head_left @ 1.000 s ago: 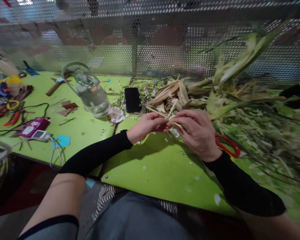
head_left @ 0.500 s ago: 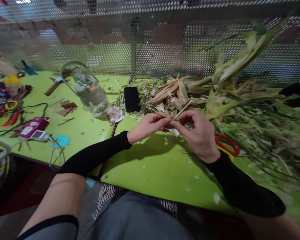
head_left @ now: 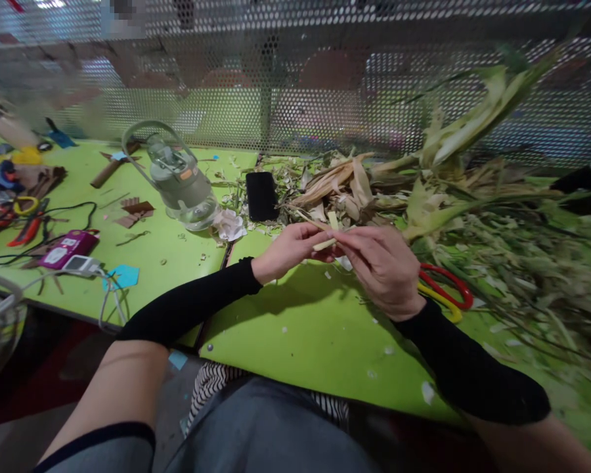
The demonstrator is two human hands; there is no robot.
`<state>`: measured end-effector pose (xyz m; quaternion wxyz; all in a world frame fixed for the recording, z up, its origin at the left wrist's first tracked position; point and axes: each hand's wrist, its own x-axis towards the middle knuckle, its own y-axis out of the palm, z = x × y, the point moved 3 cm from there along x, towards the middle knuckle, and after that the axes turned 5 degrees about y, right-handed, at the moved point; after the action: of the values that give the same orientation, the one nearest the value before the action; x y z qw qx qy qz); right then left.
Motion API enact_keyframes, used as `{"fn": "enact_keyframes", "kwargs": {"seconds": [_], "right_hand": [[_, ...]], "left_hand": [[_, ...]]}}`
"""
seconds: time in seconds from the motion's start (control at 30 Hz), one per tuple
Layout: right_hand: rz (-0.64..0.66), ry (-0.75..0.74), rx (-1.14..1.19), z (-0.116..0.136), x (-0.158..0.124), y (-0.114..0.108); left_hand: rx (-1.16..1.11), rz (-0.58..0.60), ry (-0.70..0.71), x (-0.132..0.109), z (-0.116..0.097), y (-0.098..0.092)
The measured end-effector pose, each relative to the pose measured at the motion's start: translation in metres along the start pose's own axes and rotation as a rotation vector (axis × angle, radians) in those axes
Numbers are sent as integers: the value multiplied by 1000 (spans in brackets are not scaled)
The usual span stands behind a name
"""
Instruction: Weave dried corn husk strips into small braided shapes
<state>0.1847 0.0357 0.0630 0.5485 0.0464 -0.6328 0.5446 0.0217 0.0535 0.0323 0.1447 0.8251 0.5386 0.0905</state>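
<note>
My left hand point(head_left: 295, 248) and my right hand point(head_left: 385, 266) meet above the green table, both closed in a pinch. Between their fingertips is a narrow pale strip of corn husk point(head_left: 324, 244), bent so that one piece points up and another toward me. Fingers hide part of the strip. Just behind the hands lies a heap of dry corn husks point(head_left: 357, 184). Scissors with red and yellow handles point(head_left: 448, 286) rest beside my right wrist, partly covered by it.
A black phone point(head_left: 261, 196) lies behind my left hand, near a clear water bottle point(head_left: 184, 187) and crumpled paper point(head_left: 229, 225). Green corn stalks and leaves point(head_left: 517, 256) spread to the right. Pliers point(head_left: 28, 226) and a purple device point(head_left: 69, 248) are at left. A perforated metal screen point(head_left: 315, 92) stands behind.
The pale strip, which stuck up and to the right between my fingers, is now bent across the fingertips. My right hand has turned, its fingers closing nearer to the left. The left hand barely moved.
</note>
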Motion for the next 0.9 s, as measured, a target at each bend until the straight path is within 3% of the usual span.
{"fn": "enact_keyframes", "kwargs": {"seconds": [0.17,0.4,0.6,0.8,0.9], "right_hand": [[69,-33,-41,-4,2,-1],[192,179,155,-11,10,-5],[224,157,111,-15,10,2],[258,81,169,-8,11,-1],[301,130,188,-7,10,0]], "left_hand": [[53,114,4,-1,-8,-2],[89,102,-45,0,5,0],[150,148,-107,1,12,7],[145,100,-134,-1,9,6],[151,82,-124,-1,8,6]]}}
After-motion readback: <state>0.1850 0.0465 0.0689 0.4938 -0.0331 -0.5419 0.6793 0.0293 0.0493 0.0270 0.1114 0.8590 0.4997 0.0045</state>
